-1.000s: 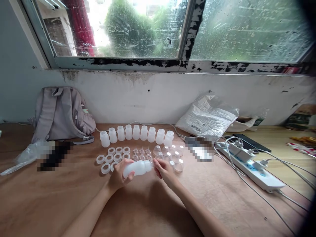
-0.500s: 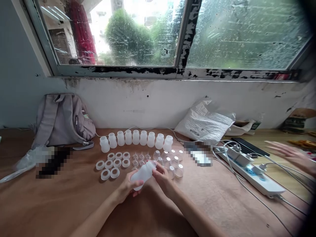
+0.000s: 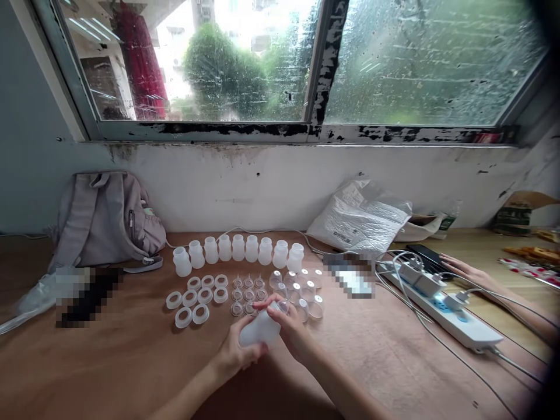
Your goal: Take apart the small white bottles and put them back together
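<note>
Here you are at the wooden table point(image 3: 131, 361) with a frosted bottle point(image 3: 258, 331) up in both hands, just in front of the sorted parts and tilted so that its neck end points up toward your right. Your left hand point(image 3: 235, 349) wraps the lower body, fingers and thumb closed around it, probably to steady the bottle while the other end gets attention. Your right hand point(image 3: 291, 326) grips up at the neck end, fingers bent in close; a tilt like this likely brings the top within easy reach of those fingertips. Whether a part sits at the neck, I can't tell, since your fingers cover it. Beyond your hands, nine white bottles point(image 3: 238, 248) stand upright in a gentle arc, perhaps set back to leave the nearer table for smaller pieces. In front of them come the flat collar rings point(image 3: 200, 322) on the left, small translucent teats point(image 3: 249, 283) in the middle, and transparent domed caps point(image 3: 315, 310) on the right, grouped by kind, seemingly so each can be picked by sight. Your left forearm partly overlaps nothing there, though your right fingers hide the nearest teats. Far right, another person's hand point(image 3: 464, 269) rests beside a dark flat device point(image 3: 422, 256), well apart from yours.
</note>
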Tool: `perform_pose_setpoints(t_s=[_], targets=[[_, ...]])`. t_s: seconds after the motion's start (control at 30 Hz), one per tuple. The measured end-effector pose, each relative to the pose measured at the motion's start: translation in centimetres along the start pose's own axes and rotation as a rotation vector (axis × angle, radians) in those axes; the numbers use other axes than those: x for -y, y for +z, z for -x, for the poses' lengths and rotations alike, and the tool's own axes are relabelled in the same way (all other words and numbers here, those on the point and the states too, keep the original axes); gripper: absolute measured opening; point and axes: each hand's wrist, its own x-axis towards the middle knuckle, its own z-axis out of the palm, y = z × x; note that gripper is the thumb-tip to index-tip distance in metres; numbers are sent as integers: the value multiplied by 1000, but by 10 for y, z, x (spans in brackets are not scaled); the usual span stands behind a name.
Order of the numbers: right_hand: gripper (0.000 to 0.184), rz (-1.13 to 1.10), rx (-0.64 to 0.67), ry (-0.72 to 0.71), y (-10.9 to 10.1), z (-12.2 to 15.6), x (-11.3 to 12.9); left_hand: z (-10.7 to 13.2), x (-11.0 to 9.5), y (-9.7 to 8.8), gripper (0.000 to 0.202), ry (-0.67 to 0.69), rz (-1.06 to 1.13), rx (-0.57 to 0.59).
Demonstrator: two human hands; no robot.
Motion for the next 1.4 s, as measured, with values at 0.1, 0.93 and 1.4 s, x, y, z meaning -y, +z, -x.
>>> perform_pose_setpoints(t_s=[0.1,0.93,1.4], targets=[[17,5,-31,-52,2,2,-6,1,2,-2,37,208,-343,-160],[18,1069,-28,-232,-67,-19,7,-3,-9,-29,32,221,-315,-326],[26,207,-325,-170,-47,-20,4,-2,-8,-31,30,202,-457,-308]])
